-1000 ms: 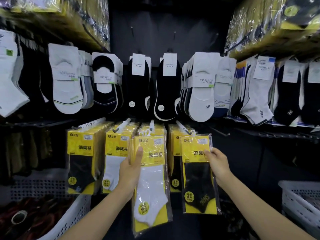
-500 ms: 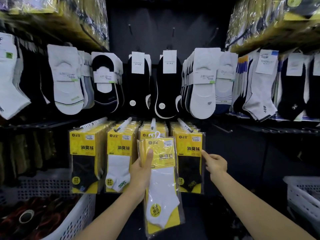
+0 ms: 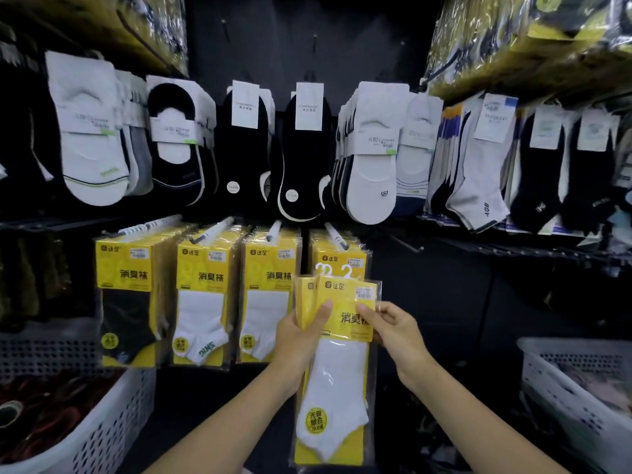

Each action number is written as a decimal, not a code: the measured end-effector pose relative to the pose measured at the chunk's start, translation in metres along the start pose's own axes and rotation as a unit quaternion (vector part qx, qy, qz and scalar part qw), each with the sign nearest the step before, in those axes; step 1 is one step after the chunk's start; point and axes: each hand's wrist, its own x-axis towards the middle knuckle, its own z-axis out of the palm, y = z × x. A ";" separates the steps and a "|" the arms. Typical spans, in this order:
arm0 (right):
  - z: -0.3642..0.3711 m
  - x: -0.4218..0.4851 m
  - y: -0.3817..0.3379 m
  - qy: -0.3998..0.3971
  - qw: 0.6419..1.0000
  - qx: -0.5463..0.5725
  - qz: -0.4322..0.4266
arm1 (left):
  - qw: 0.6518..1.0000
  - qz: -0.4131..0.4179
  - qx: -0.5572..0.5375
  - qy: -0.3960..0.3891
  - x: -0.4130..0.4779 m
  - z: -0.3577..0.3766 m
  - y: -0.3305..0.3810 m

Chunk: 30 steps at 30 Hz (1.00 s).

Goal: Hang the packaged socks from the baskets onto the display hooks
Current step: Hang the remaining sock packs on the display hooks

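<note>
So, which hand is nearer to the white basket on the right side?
Right. The right hand pinches the held pack left of that basket; the left hand grips it farther left.

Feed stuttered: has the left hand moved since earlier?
Yes: the left hand carried its white-sock packs rightward, from the third hanging yellow stack to the rightmost stack.

Yellow packs of white socks [image 3: 338,378], upright, just before the rightmost of four loaded display hooks [image 3: 337,236]
</note>
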 end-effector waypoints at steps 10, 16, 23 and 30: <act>-0.014 0.037 -0.009 0.090 0.996 0.020 0.006 | 0.994 0.057 0.073 0.057 0.020 -0.047 0.015; 0.003 0.061 -0.017 0.068 0.995 -0.036 -0.055 | 0.987 0.065 0.099 0.104 0.022 -0.070 0.026; 0.018 0.079 -0.002 0.084 0.996 -0.024 -0.013 | 0.986 0.063 0.108 0.106 0.023 -0.069 0.032; -0.007 0.064 0.010 0.126 0.988 -0.091 0.009 | 0.994 0.058 0.086 0.044 0.021 -0.049 0.017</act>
